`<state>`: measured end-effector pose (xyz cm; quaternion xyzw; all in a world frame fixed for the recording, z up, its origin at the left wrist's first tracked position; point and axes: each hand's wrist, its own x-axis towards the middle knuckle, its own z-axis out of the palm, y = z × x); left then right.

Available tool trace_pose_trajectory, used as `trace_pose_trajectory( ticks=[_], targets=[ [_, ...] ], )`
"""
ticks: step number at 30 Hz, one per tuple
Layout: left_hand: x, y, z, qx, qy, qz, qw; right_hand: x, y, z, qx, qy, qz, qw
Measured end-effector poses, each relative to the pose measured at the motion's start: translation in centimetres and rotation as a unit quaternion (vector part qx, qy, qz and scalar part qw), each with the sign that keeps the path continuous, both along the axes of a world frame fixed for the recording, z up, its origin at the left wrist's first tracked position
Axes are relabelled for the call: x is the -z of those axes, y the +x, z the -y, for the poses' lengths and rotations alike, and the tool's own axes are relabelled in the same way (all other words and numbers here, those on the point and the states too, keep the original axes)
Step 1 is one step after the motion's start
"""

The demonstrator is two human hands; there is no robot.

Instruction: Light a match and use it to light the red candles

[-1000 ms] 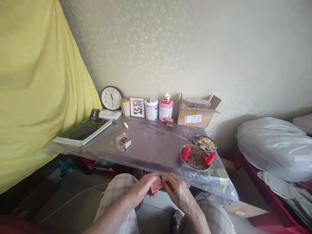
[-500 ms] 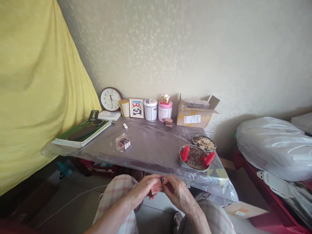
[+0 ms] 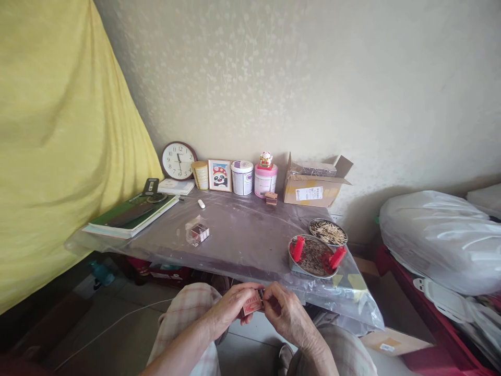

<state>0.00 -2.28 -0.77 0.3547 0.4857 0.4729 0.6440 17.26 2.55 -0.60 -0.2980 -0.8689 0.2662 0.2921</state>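
Above my lap, at the table's near edge, my left hand is closed around a small matchbox with red print on its face. My right hand sits at the box's right end, thumb and fingers pinched together there. A dark bit shows at that end, but what the pinch holds is hidden by the fingers. On the table ahead stands a round tin with dark contents and two red candles. Just behind it is a round dish of matchsticks.
Several matchboxes in clear wrap lie on the plastic-covered table. A clock, a framed panda picture, tubs and an open carton line the wall. Books lie left; a white bag is at right.
My right hand has shifted slightly to the right at the matchbox's end, and a little more of the box's printed face shows. Everything on the table stays in place.
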Motion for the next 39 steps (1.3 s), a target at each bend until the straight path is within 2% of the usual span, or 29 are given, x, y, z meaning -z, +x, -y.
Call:
trace_pose_trajectory(
  ticks=[5,8,11,14,20,29,34,36,39],
  targets=[
    [0.3,-0.1,0.0,-0.022,0.008,0.008,1.0,-0.1,0.6,-0.5,0.042,-0.001,-0.009,0.999],
    [0.1,-0.2,0.1,-0.038,0.019,0.027,0.999,0.0,1.0,-1.1,0.067,-0.003,-0.062,0.996],
    [-0.4,-0.2,0.0,-0.048,0.031,0.054,0.997,0.0,1.0,-1.3,0.059,-0.016,-0.126,0.99],
    [-0.9,0.0,-0.1,-0.064,0.04,0.076,0.994,-0.3,0.6,-0.9,0.049,-0.027,-0.171,0.984],
    [-1.4,0.6,-0.5,-0.118,0.061,0.096,0.986,-0.4,-1.3,0.3,0.073,-0.08,-0.223,0.969],
    [-2.0,0.9,-0.6,-0.144,0.068,0.082,0.984,1.1,-2.6,0.7,0.036,-0.181,-0.265,0.946],
    [-2.1,1.0,-0.6,-0.15,0.071,0.07,0.984,1.2,-2.6,0.7,0.004,-0.222,-0.267,0.938],
    [-1.9,1.0,-0.7,-0.149,0.075,0.066,0.984,0.9,-2.7,0.6,0.006,-0.199,-0.272,0.942],
    [-1.6,1.0,-0.7,-0.148,0.083,0.062,0.984,0.6,-2.6,0.5,0.037,-0.114,-0.272,0.955]
  ],
)
